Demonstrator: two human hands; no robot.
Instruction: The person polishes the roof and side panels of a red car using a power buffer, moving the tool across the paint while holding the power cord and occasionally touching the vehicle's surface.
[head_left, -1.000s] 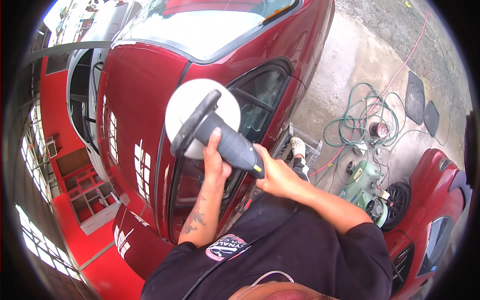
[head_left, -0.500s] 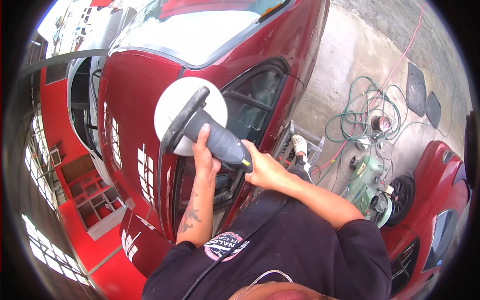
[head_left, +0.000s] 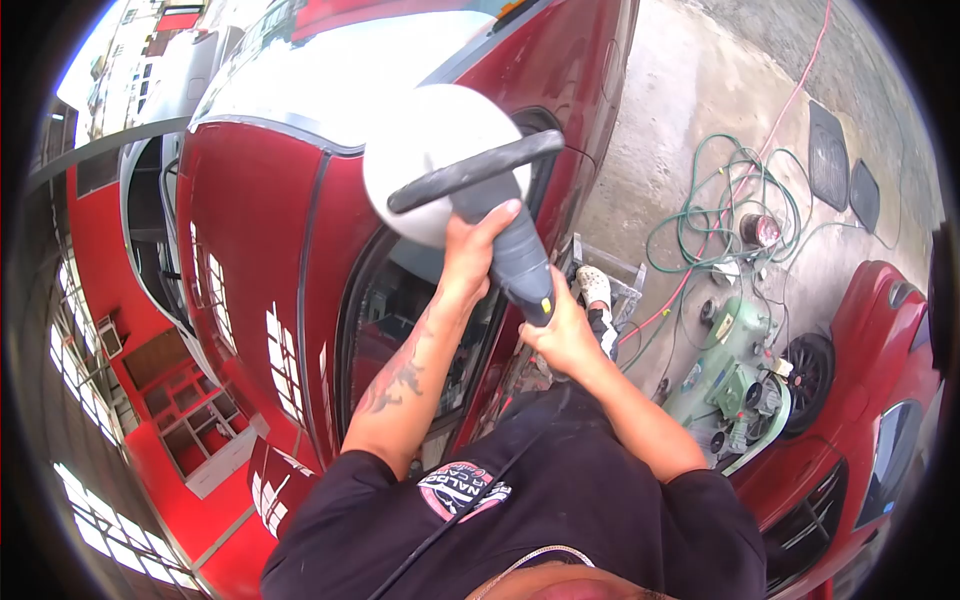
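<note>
Both of my hands hold a grey rotary polisher (head_left: pixel 505 235) with a round white pad (head_left: pixel 425 150) and a black loop handle (head_left: pixel 470 172). My left hand (head_left: pixel 470 255) grips the body just behind the loop handle. My right hand (head_left: pixel 562 335) wraps the rear grip near a yellow switch. The pad rests against the dark red car (head_left: pixel 265 225) at the upper edge of its side window, by the roof line. A black cord (head_left: pixel 450 525) runs down across my dark shirt.
A green air compressor (head_left: pixel 735 375) stands on the concrete floor at right, beside coiled green and red hoses (head_left: pixel 725 215). Two black floor mats (head_left: pixel 835 160) lie further right. Another red car's front (head_left: pixel 880 380) sits at the right edge. My foot rests on a metal step (head_left: pixel 605 280).
The polisher has swung up and to the right, from the roof pillar beside the window to the window's upper edge. Both hands moved with it and kept their grip.
</note>
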